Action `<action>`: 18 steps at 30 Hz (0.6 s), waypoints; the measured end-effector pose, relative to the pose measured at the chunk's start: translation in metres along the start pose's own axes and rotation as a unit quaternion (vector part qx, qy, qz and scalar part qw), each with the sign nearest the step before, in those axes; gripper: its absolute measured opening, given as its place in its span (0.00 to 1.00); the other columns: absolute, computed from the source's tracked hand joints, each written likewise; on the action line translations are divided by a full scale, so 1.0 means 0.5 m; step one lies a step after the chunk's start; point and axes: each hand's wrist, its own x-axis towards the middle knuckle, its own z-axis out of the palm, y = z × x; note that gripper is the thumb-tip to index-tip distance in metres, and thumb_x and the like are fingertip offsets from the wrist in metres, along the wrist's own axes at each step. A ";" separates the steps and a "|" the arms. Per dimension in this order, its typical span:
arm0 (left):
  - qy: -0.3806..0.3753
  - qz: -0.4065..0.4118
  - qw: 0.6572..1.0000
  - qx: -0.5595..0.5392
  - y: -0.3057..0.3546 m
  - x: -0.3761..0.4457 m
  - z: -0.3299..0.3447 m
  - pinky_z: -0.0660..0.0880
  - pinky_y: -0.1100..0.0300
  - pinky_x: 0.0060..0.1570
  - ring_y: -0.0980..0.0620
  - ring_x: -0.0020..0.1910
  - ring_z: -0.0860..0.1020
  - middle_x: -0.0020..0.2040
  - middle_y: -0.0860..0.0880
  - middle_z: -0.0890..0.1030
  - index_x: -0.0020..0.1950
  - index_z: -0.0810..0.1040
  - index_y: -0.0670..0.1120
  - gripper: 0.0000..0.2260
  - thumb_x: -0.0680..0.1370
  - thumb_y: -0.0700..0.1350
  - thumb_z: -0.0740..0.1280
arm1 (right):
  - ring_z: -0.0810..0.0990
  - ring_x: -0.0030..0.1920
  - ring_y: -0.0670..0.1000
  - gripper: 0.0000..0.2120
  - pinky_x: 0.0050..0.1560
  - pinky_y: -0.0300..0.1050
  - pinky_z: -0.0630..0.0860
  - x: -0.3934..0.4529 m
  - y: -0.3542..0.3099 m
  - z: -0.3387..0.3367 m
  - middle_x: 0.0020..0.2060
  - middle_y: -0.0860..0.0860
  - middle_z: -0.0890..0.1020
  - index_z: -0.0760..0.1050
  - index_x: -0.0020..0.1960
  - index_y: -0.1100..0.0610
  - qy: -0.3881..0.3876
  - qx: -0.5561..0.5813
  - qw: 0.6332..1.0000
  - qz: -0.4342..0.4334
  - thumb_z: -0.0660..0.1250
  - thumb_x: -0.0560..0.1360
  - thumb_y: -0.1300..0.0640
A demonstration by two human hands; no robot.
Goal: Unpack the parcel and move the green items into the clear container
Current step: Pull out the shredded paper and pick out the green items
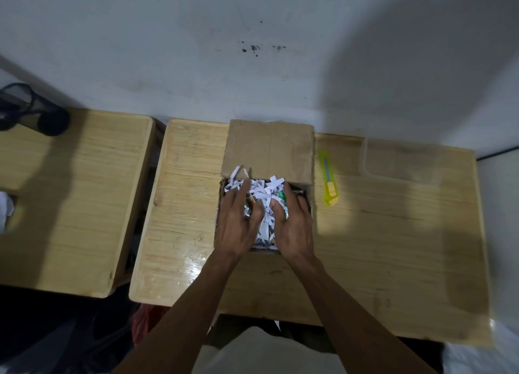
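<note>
An open cardboard parcel (269,149) stands in the middle of the wooden table, its far flap folded back. White shredded paper (262,189) fills it. Both hands are inside the box. My left hand (238,219) has its fingers spread in the shreds on the left side. My right hand (293,222) presses into the shreds on the right, fingers curled beside a green item (281,196) that peeks out of the paper. Something red and yellow shows between the shreds near my left fingers. The clear container (404,160) lies at the table's far right.
A yellow-green utility knife (328,178) lies right of the parcel, between it and the container. A second wooden table (70,193) stands to the left with a dark mesh holder (31,109) at its far corner. A white wall runs behind.
</note>
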 end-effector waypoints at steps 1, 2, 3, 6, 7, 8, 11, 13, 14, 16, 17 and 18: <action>0.002 0.005 1.000 0.002 0.003 -0.001 -0.002 0.67 0.58 0.55 0.57 0.56 0.69 0.57 0.48 0.78 0.78 0.67 0.47 0.26 0.81 0.52 0.62 | 0.70 0.67 0.55 0.25 0.66 0.48 0.67 -0.003 -0.004 -0.002 0.66 0.56 0.73 0.63 0.76 0.56 0.008 -0.002 1.000 -0.008 0.58 0.82 0.49; 0.002 0.010 1.000 0.007 0.004 -0.001 -0.004 0.67 0.58 0.55 0.56 0.57 0.69 0.58 0.47 0.78 0.78 0.67 0.46 0.26 0.81 0.53 0.61 | 0.69 0.68 0.56 0.25 0.67 0.50 0.68 -0.006 -0.008 -0.002 0.66 0.57 0.73 0.63 0.76 0.57 0.016 -0.003 1.000 -0.014 0.58 0.82 0.49; 0.001 0.016 1.000 0.011 0.006 -0.003 -0.007 0.67 0.58 0.54 0.55 0.58 0.70 0.60 0.46 0.78 0.79 0.66 0.46 0.27 0.81 0.54 0.59 | 0.69 0.68 0.56 0.26 0.67 0.52 0.69 -0.009 -0.012 -0.003 0.66 0.57 0.73 0.62 0.76 0.57 0.022 -0.005 1.000 -0.019 0.57 0.81 0.48; 0.002 0.024 1.000 0.006 0.013 -0.003 -0.013 0.71 0.54 0.56 0.49 0.60 0.73 0.62 0.45 0.78 0.79 0.65 0.45 0.28 0.81 0.56 0.57 | 0.68 0.70 0.56 0.29 0.68 0.52 0.68 -0.012 -0.024 -0.004 0.67 0.57 0.72 0.60 0.77 0.57 0.031 -0.008 0.999 -0.020 0.52 0.80 0.44; 0.004 0.030 1.000 0.005 0.015 -0.002 -0.015 0.72 0.53 0.58 0.48 0.60 0.74 0.63 0.45 0.78 0.79 0.65 0.45 0.28 0.81 0.55 0.57 | 0.67 0.70 0.57 0.30 0.68 0.52 0.69 -0.013 -0.025 -0.005 0.67 0.57 0.72 0.60 0.77 0.57 0.036 -0.009 0.999 -0.024 0.51 0.80 0.43; 0.005 0.038 0.999 0.005 0.018 -0.001 -0.017 0.72 0.52 0.59 0.47 0.60 0.74 0.63 0.44 0.78 0.79 0.66 0.45 0.27 0.81 0.55 0.57 | 0.67 0.70 0.57 0.30 0.68 0.53 0.69 -0.013 -0.027 -0.006 0.67 0.57 0.72 0.60 0.77 0.57 0.040 -0.010 0.999 -0.028 0.51 0.80 0.43; 0.002 0.052 0.999 0.009 0.025 0.002 -0.022 0.71 0.52 0.60 0.46 0.63 0.74 0.67 0.44 0.77 0.79 0.65 0.45 0.28 0.81 0.56 0.56 | 0.68 0.70 0.57 0.30 0.68 0.55 0.70 -0.012 -0.032 -0.011 0.67 0.57 0.71 0.59 0.77 0.58 0.050 0.000 0.998 -0.033 0.51 0.80 0.43; -0.001 0.048 0.999 0.003 0.032 0.003 -0.027 0.71 0.49 0.62 0.44 0.66 0.73 0.69 0.43 0.76 0.79 0.64 0.47 0.28 0.81 0.57 0.55 | 0.69 0.70 0.57 0.29 0.67 0.56 0.70 -0.012 -0.039 -0.014 0.67 0.57 0.71 0.59 0.77 0.57 0.057 0.005 0.998 -0.030 0.52 0.80 0.43; 0.002 0.046 0.999 -0.001 0.036 0.005 -0.031 0.71 0.48 0.62 0.46 0.66 0.72 0.69 0.43 0.76 0.79 0.64 0.47 0.28 0.81 0.57 0.55 | 0.70 0.68 0.56 0.28 0.66 0.55 0.71 -0.012 -0.044 -0.015 0.66 0.56 0.72 0.59 0.77 0.56 0.063 0.005 0.998 -0.030 0.52 0.80 0.44; 0.011 0.051 0.999 -0.010 0.043 0.008 -0.037 0.69 0.51 0.59 0.53 0.60 0.70 0.66 0.45 0.77 0.79 0.65 0.46 0.26 0.82 0.53 0.57 | 0.72 0.65 0.56 0.26 0.64 0.55 0.73 -0.012 -0.050 -0.015 0.63 0.55 0.73 0.60 0.76 0.56 0.073 0.007 0.997 -0.032 0.55 0.81 0.47; 0.014 0.053 0.998 -0.013 0.047 0.011 -0.041 0.67 0.54 0.57 0.56 0.57 0.68 0.64 0.45 0.78 0.79 0.66 0.45 0.25 0.82 0.51 0.58 | 0.73 0.65 0.56 0.26 0.63 0.55 0.74 -0.012 -0.054 -0.015 0.62 0.55 0.73 0.61 0.76 0.56 0.076 0.010 0.996 -0.033 0.56 0.81 0.48; 0.015 0.052 0.998 -0.016 0.052 0.013 -0.045 0.66 0.55 0.56 0.57 0.56 0.67 0.63 0.46 0.78 0.78 0.66 0.45 0.25 0.82 0.49 0.59 | 0.73 0.64 0.55 0.25 0.63 0.55 0.74 -0.011 -0.058 -0.016 0.63 0.55 0.73 0.61 0.76 0.55 0.080 0.012 0.996 -0.032 0.57 0.81 0.49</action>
